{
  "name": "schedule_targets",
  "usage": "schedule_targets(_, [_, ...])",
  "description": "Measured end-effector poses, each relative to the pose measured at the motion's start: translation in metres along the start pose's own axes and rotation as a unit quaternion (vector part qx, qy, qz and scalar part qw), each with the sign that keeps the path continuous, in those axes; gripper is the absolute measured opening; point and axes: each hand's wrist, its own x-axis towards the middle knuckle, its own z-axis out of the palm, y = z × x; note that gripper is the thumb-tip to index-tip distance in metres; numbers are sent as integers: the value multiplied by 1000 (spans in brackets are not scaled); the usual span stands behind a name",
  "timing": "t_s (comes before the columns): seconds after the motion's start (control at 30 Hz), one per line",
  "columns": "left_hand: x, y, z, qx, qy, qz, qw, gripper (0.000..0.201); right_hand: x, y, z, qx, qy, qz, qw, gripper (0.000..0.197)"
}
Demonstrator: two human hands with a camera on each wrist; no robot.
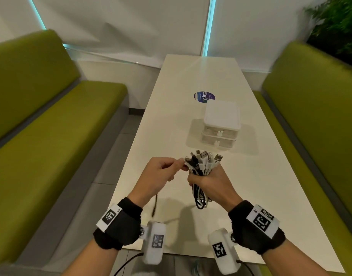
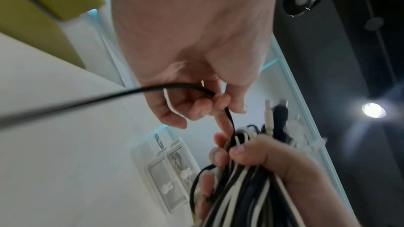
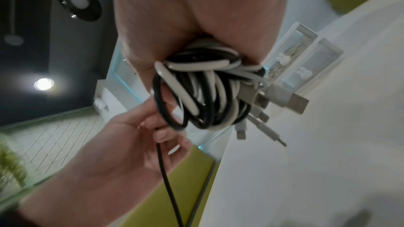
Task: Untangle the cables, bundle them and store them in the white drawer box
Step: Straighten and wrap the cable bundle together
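My right hand (image 1: pixel 206 180) grips a bundle of black and white cables (image 1: pixel 201 168) upright above the table, plugs fanning out at the top and loops hanging below the fist. In the right wrist view the cable bundle (image 3: pixel 207 92) fills the fist of my right hand (image 3: pixel 196 23). My left hand (image 1: pixel 161 176) pinches one black cable (image 2: pixel 228 120) beside the bundle, and its loose end (image 1: pixel 154 208) dangles under the wrist. The white drawer box (image 1: pixel 221 124), two stacked drawers with small knobs, stands beyond the hands with both drawers closed.
The long white table (image 1: pixel 191 86) carries a round dark sticker (image 1: pixel 204 96) behind the box. Green benches (image 1: pixel 51 136) line both sides, the right bench (image 1: pixel 310 116) near a plant. White camera units sit at both wrists near the table's front edge.
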Motion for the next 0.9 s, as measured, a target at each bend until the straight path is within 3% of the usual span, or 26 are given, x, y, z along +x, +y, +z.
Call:
schedule_targets(0.13, [-8, -11, -1, -148, -11, -28, 989, 29, 2, 3, -11, 67, 25, 18, 997, 23])
schedule_targets(0.27, [-12, -11, 9, -226, 7, -15, 974, 25, -2, 7, -10, 87, 6, 27, 996, 21])
schedule_targets(0.4, [-8, -4, 15, -246, 12, 5, 969, 29, -6, 10, -7, 119, -18, 22, 992, 23])
schedule_targets(0.63, [-11, -8, 18, -258, -4, -21, 966, 36, -7, 11, -12, 175, -41, 70, 981, 26])
schedule_targets(0.73, [-14, -9, 25, -309, 4, -22, 951, 38, -9, 10, -10, 173, -53, 83, 980, 24])
schedule_targets(0.9, [-10, -6, 40, -356, 71, -25, 931, 29, -12, 9, -4, 127, -35, 70, 989, 15])
